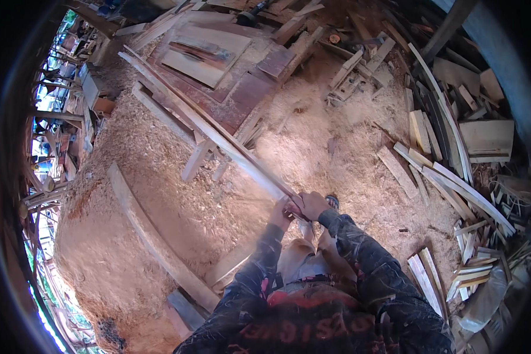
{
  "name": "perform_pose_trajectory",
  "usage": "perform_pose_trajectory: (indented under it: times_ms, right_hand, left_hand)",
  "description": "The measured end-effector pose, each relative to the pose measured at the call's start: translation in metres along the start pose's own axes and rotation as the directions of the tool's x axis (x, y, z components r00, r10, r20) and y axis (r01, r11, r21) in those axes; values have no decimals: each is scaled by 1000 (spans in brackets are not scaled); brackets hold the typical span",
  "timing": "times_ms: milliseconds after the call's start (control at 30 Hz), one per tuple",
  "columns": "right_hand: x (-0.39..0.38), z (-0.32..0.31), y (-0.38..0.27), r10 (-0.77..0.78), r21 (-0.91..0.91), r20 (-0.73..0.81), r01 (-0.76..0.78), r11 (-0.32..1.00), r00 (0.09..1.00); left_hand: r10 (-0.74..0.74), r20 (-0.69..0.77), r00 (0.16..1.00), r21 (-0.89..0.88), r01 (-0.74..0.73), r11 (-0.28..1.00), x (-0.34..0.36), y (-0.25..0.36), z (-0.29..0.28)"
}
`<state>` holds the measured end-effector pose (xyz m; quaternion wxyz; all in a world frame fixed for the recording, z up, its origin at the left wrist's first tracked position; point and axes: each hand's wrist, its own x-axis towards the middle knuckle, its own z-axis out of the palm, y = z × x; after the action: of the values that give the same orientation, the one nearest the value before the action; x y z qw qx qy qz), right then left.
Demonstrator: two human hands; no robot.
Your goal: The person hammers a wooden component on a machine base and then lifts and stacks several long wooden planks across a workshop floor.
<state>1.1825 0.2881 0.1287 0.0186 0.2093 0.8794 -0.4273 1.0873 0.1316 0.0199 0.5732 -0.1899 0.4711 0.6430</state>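
Observation:
A long, narrow pale wooden board (pixel 230 143) runs diagonally from the upper left down to my body. My left hand (pixel 282 213) is closed on its near end, just below and left of my right hand (pixel 310 206), which also grips it. The board's far part lies over a low work platform (pixel 242 100) of reddish panels, dusted with shavings and bearing a pale sheet (pixel 194 68) with thin strips on it. A shorter beam (pixel 159 118) lies alongside the board on its left.
A curved plank (pixel 153 230) lies on the sawdust-covered floor (pixel 348 165) at lower left. Offcuts (pixel 436 180) and stacked boards (pixel 425 265) crowd the right side. A wood pile (pixel 360 71) sits at upper right. My sandalled foot (pixel 333 202) shows beyond my right hand.

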Motion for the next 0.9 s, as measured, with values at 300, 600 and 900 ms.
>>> perform_pose_trajectory:
  times_ms: [300,600,900]
  right_hand:
    - [9,29,70,92,-197,86,-74,978,992]
    - [-29,-10,67,173,173,6,-172,970,985]
    - [-346,-60,80,572,-2,-284,-597,802,770]
  left_hand:
    - [88,-12,996,-168,-88,982,2,-7,-17]
    - [29,-252,967,237,32,971,-54,16,57]
    - [494,-12,869,950,-145,277,-102,124,-42]
